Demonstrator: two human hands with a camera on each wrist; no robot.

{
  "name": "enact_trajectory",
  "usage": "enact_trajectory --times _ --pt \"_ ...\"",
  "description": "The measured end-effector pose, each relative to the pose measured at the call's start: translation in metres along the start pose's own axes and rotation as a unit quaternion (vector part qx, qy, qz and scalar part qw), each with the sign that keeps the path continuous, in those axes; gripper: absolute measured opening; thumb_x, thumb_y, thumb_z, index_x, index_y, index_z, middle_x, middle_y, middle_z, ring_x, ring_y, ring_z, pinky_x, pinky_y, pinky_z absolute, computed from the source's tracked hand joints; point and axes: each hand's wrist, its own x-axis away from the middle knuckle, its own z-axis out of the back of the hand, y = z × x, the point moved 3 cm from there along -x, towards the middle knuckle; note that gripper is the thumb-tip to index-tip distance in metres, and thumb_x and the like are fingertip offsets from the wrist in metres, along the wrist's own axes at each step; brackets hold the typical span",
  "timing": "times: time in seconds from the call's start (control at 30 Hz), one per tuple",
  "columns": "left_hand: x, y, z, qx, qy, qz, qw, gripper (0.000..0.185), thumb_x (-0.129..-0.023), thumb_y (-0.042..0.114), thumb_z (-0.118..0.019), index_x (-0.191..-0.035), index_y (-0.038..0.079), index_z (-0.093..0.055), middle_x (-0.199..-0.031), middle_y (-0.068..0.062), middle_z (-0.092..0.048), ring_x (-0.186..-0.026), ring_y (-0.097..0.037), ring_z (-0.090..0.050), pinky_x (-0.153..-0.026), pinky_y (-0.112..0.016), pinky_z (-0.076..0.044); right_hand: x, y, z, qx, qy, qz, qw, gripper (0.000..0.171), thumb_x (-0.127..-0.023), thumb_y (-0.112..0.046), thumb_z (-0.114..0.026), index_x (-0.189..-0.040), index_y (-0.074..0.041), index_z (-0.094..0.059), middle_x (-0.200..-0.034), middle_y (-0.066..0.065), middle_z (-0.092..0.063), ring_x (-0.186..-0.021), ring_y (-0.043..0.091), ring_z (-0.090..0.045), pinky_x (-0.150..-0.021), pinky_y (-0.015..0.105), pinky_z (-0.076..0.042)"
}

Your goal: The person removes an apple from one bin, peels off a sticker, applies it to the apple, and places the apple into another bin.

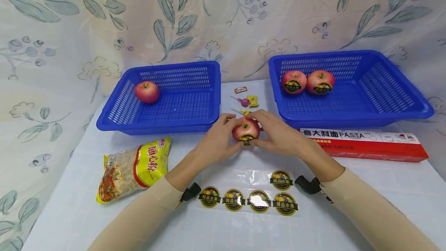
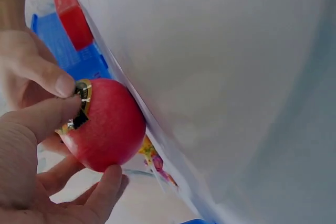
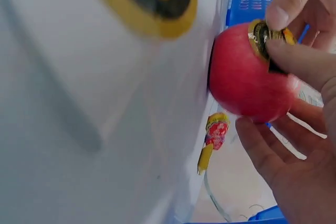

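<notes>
A red apple [image 1: 246, 127] sits on the table between both hands, stem up. A round black-and-gold sticker [image 1: 246, 140] lies on its near side. My left hand [image 1: 217, 139] holds the apple from the left with curled fingers, its thumb on the sticker. From the right, my right hand [image 1: 278, 136] holds it too, thumb also on the sticker. In the left wrist view, the sticker [image 2: 81, 103] is partly hidden under the thumbs, and part of its edge stands off the apple [image 2: 113, 127]. A clear sheet [image 1: 240, 177] with several matching stickers lies in front of the hands.
A blue basket [image 1: 174, 125] at left holds one apple [image 1: 147, 91] with no sticker showing. The right blue basket [image 1: 348, 117] holds two stickered apples [image 1: 321, 82]. Nearby are a yellow pasta bag [image 1: 134, 167], a red pasta box [image 1: 369, 148], and candies [image 1: 244, 102] behind the hands.
</notes>
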Motion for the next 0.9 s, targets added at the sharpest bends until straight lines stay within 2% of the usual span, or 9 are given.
enact_trajectory --times 0.13,0.3,0.5,0.57,0.63,0.77,0.83,0.9 --pt "-0.003 0.0 0.0 -0.014 -0.014 0.006 0.9998 0.055 -0.087 0.025 -0.084 -0.132 0.008 -0.057 -0.133 -0.015 -0.06 -0.121 -0.03 -0.061 -0.101 -0.047 -0.053 -0.004 0.002 0.002 -0.012 0.004 0.024 1.0 0.069 -0.083 -0.017 -0.087 -0.139 -0.001 -0.05 -0.135 0.013 -0.056 -0.125 0.027 -0.055 -0.109 0.048 -0.045" --pt "-0.009 0.003 0.0 -0.014 -0.015 -0.007 0.9998 0.052 -0.086 0.024 -0.086 -0.126 0.01 -0.056 -0.12 -0.011 -0.063 -0.11 -0.024 -0.063 -0.093 -0.045 -0.056 -0.004 0.008 0.004 -0.018 -0.012 0.008 1.0 0.074 -0.082 -0.017 -0.089 -0.14 -0.001 -0.047 -0.136 0.014 -0.057 -0.125 0.027 -0.057 -0.108 0.048 -0.047" --pt "-0.013 0.003 0.001 -0.009 -0.018 -0.02 0.9996 0.055 -0.085 0.021 -0.086 -0.129 0.009 -0.056 -0.124 -0.011 -0.062 -0.115 -0.025 -0.062 -0.097 -0.044 -0.055 -0.003 0.009 0.004 -0.019 -0.026 0.004 0.999 0.08 -0.084 -0.019 -0.087 -0.147 0.001 -0.04 -0.139 0.016 -0.055 -0.126 0.029 -0.057 -0.108 0.049 -0.048" --pt "-0.01 0.002 0.0 0.024 -0.031 -0.029 0.9988 0.059 -0.086 0.019 -0.086 -0.134 0.008 -0.055 -0.13 -0.011 -0.061 -0.118 -0.025 -0.062 -0.099 -0.039 -0.055 0.002 0.006 0.004 -0.018 -0.031 0.007 0.999 0.083 -0.085 -0.021 -0.086 -0.15 0.0 -0.039 -0.139 0.016 -0.053 -0.127 0.028 -0.055 -0.108 0.048 -0.048" --pt "-0.005 -0.001 0.0 0.085 -0.049 -0.041 0.9943 0.064 -0.086 0.015 -0.085 -0.141 0.008 -0.052 -0.137 -0.01 -0.058 -0.121 -0.024 -0.062 -0.099 -0.033 -0.055 0.01 0.0 0.006 -0.015 -0.04 0.005 0.999 0.084 -0.085 -0.023 -0.086 -0.152 -0.002 -0.04 -0.139 0.013 -0.052 -0.127 0.026 -0.054 -0.107 0.047 -0.049" --pt "0.002 -0.005 0.001 0.199 -0.079 -0.06 0.975 0.063 -0.09 0.004 -0.074 -0.147 0.007 -0.047 -0.146 -0.009 -0.052 -0.124 -0.026 -0.063 -0.095 -0.026 -0.057 0.027 -0.013 0.023 -0.01 -0.068 -0.008 0.998 0.077 -0.083 -0.025 -0.087 -0.148 -0.011 -0.047 -0.135 0.001 -0.054 -0.12 0.014 -0.055 -0.101 0.04 -0.053" --pt "0.001 -0.004 0.002 0.204 -0.086 -0.058 0.9735 0.058 -0.093 0.002 -0.068 -0.147 0.006 -0.047 -0.148 -0.01 -0.052 -0.126 -0.027 -0.062 -0.096 -0.027 -0.056 0.034 -0.02 0.038 -0.008 -0.084 -0.011 0.996 0.076 -0.084 -0.027 -0.087 -0.147 -0.014 -0.048 -0.134 -0.003 -0.054 -0.118 0.01 -0.055 -0.098 0.039 -0.055" --pt "-0.003 -0.001 0.001 0.181 -0.09 -0.047 0.9783 0.054 -0.096 0.005 -0.065 -0.146 0.002 -0.046 -0.148 -0.013 -0.052 -0.127 -0.029 -0.062 -0.096 -0.028 -0.056 0.04 -0.024 0.055 -0.006 -0.092 -0.009 0.996 0.075 -0.084 -0.03 -0.086 -0.148 -0.017 -0.048 -0.132 -0.007 -0.055 -0.114 0.007 -0.054 -0.094 0.035 -0.056"
